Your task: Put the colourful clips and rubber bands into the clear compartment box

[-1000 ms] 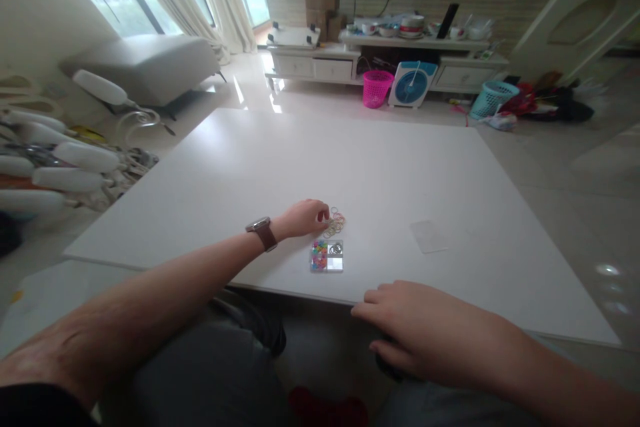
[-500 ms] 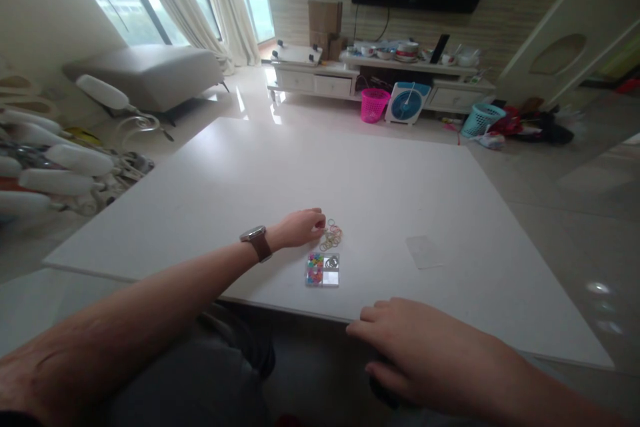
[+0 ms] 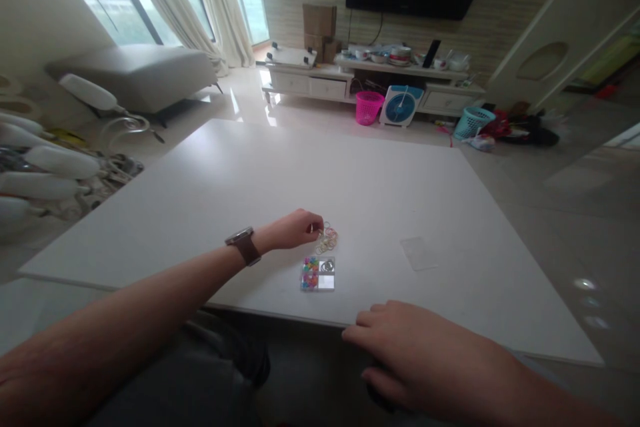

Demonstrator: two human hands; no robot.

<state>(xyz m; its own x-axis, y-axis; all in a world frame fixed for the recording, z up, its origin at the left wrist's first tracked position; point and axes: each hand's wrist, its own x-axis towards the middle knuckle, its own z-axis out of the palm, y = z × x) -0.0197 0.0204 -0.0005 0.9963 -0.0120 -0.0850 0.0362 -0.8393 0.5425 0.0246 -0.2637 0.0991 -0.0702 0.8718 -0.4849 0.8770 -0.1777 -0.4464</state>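
My left hand [image 3: 297, 229], with a watch on its wrist, reaches over the white table [image 3: 240, 173]. Its thumb and fingers pinch a thin rubber band at the left side of a small pile of pale, coloured rubber bands [image 3: 329, 240]. Just in front of the pile lies a clear divided box [image 3: 318, 273]. Bright coloured pieces fill its left compartments, and dark rings sit in the upper right one. Over the table's near edge hangs my right hand [image 3: 400, 347], open, its fingers loosely bent with nothing in them.
A thin clear plastic lid or sheet [image 3: 419, 253] lies flat on the table, right of the box. White padded chair parts [image 3: 60, 160] stand left of the table. Beyond it are a pink basket [image 3: 369, 109] and a blue fan [image 3: 401, 107].
My left hand's fingers have shifted slightly at the pile and still pinch there. My right hand stays by the table edge. The whole view has turned a little.
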